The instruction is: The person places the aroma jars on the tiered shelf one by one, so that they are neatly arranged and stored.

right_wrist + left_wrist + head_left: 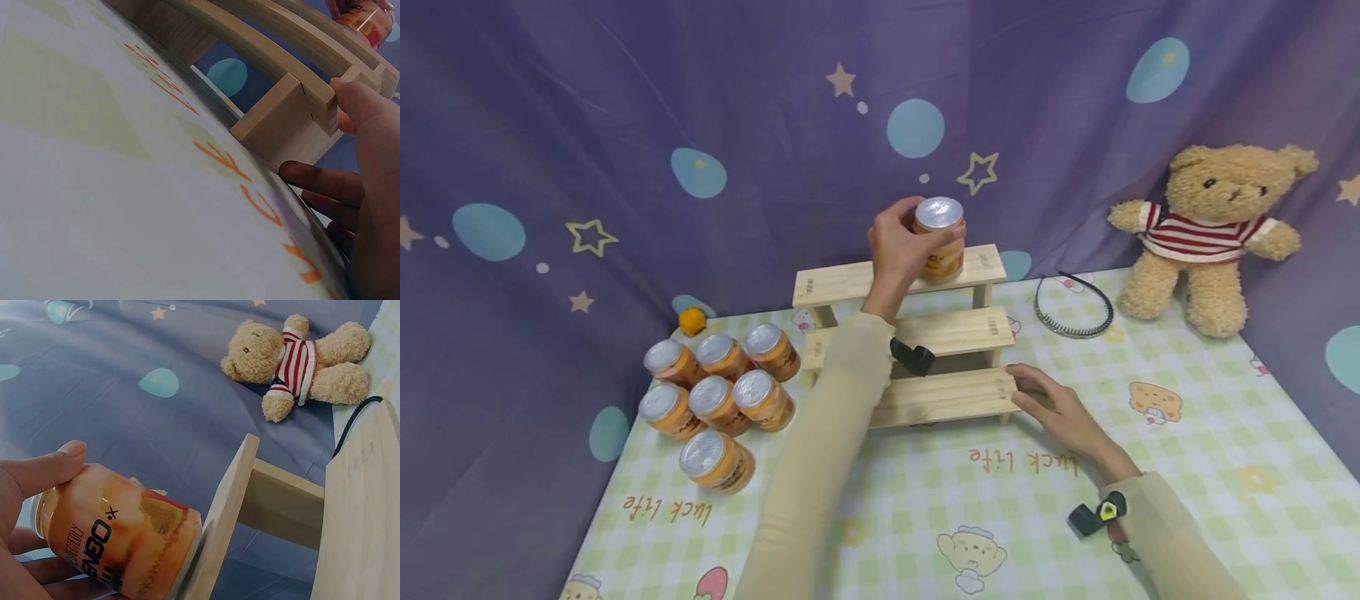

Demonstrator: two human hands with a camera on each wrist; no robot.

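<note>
My left hand (901, 246) grips an orange can (942, 250) with a silver lid, thumb and fingers around its side. The can is upright at the top tier (842, 283) of a pale wooden three-step rack, toward that tier's right end. In the left wrist view, the printed can (119, 531) has its base at the board; whether it bears its full weight there I cannot tell. My right hand (1060, 417) touches the right end of the bottom tier (940, 398), thumb at the board's corner (322, 94), the other fingers extended lower down.
Several similar orange cans (718, 404) stand grouped left of the rack. A small orange ball (692, 321) lies behind them. To the right are a black headband (1075, 333) and a teddy bear (1210, 225) in a striped shirt. A purple curtain (760, 100) hangs behind the checked tablecloth (895, 517).
</note>
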